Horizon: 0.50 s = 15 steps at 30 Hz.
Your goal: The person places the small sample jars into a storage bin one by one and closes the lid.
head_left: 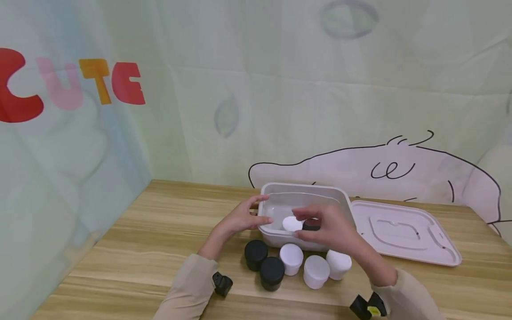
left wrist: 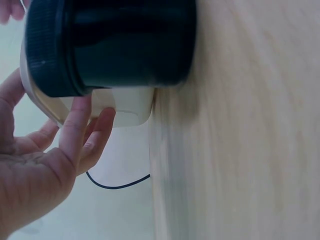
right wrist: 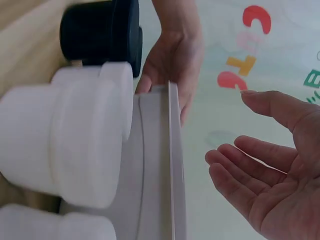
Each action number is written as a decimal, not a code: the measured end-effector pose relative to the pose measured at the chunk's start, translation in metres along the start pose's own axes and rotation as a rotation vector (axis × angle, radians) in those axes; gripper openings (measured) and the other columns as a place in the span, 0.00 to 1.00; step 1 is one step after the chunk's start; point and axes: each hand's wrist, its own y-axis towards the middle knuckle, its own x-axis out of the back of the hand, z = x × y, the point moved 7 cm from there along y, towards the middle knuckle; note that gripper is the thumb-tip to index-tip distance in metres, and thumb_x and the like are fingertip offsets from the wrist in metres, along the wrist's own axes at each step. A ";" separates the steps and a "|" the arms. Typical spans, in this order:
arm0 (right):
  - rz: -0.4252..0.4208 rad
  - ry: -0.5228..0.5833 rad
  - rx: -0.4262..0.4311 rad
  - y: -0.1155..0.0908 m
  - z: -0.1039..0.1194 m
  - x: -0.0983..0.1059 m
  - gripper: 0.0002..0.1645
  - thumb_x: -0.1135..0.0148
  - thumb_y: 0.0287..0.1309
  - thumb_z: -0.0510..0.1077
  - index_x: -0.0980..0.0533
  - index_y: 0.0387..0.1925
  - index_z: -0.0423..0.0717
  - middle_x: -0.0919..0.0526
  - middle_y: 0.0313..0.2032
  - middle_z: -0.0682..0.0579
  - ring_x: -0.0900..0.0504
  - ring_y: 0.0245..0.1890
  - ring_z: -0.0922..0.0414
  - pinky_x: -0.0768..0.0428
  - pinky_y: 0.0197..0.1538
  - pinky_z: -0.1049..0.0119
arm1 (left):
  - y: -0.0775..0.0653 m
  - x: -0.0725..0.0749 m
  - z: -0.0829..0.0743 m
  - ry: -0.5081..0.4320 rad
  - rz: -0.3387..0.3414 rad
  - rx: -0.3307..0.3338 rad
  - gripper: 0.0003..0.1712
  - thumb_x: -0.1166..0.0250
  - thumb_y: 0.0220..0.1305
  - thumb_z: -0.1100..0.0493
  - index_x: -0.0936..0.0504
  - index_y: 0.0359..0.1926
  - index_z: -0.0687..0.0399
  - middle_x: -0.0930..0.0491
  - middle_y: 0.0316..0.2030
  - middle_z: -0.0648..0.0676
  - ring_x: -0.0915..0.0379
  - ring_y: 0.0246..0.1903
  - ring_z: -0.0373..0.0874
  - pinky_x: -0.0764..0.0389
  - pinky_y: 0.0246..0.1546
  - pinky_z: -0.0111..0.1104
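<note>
My left hand (head_left: 238, 218) grips the left end of a pale grey plastic bin (head_left: 276, 238), thumb over the rim and other fingers against the outer wall. Inside the bin are a white-lidded jar (head_left: 291, 223) and a black jar (head_left: 311, 225), partly covered by my right hand (head_left: 335, 229). That hand hovers over the bin with nothing in it; the right wrist view shows its thumb (right wrist: 270, 107) well apart from the loosely bent fingers. Before the bin stand black jars (head_left: 272, 272) and white jars (head_left: 316, 270), all with screw lids.
The bin's flat lid (head_left: 404, 231) lies on the wooden table (head_left: 160, 222) to the right of the bin. A printed cloth backdrop (head_left: 280, 111) hangs behind and to the left of the table. Each wrist carries a small black device (head_left: 222, 283).
</note>
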 end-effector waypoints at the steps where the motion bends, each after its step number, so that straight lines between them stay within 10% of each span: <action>1: 0.013 0.022 0.001 -0.002 0.002 -0.002 0.25 0.30 0.44 0.38 0.24 0.45 0.28 0.19 0.41 0.38 0.20 0.42 0.45 0.21 0.42 0.64 | 0.000 0.000 0.000 0.000 -0.004 0.003 0.38 0.34 0.53 0.62 0.38 0.64 0.58 0.37 0.58 0.70 0.29 0.47 0.56 0.21 0.37 0.40; 15: 0.146 0.163 -0.066 -0.024 0.012 -0.034 0.28 0.30 0.44 0.43 0.25 0.46 0.30 0.19 0.42 0.39 0.20 0.42 0.48 0.22 0.44 0.66 | 0.000 0.000 0.001 -0.030 0.006 -0.007 0.37 0.34 0.53 0.63 0.38 0.64 0.58 0.36 0.57 0.69 0.29 0.47 0.55 0.21 0.38 0.40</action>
